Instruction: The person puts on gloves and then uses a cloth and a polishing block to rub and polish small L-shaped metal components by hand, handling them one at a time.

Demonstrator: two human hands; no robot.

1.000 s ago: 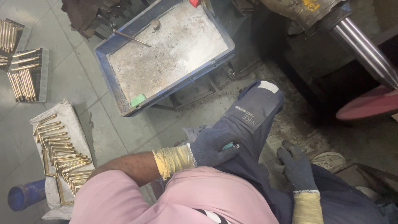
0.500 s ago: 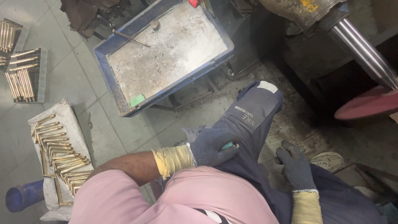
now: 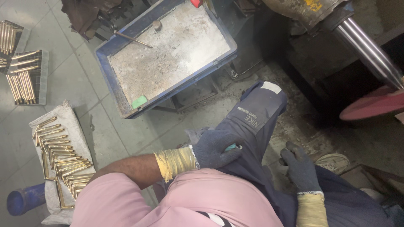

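Fingers of your left hand (image 3: 216,149) are curled closed around a small teal object (image 3: 231,147); only its tip shows past the dark knit glove, with a bit of metal beside it, so I cannot tell what kind of part it is. You press this fist on your thigh, on the blue-grey trouser leg (image 3: 256,117), probably to steady the small thing while you sit. A yellowish tape cuff wraps the wrist, it seems to close the glove against dust.

Your right hand (image 3: 299,168) holds nothing. Its fingers are loosely bent and spread, resting at the inner side of the other leg, near a worn shoe (image 3: 332,162).

Farther out, at your left side, many brass rods (image 3: 63,162) lie in rows on a white cloth (image 3: 67,115) on the tiled floor, within easy reach. More brass rods fill 2 flat trays (image 3: 25,77) behind them. A blue plastic crate (image 3: 168,54), dusty inside, stands in front of your knee, with a small green piece (image 3: 139,102) at its near edge. A steel machine shaft (image 3: 366,46) and a red disc (image 3: 372,105) are at the right.
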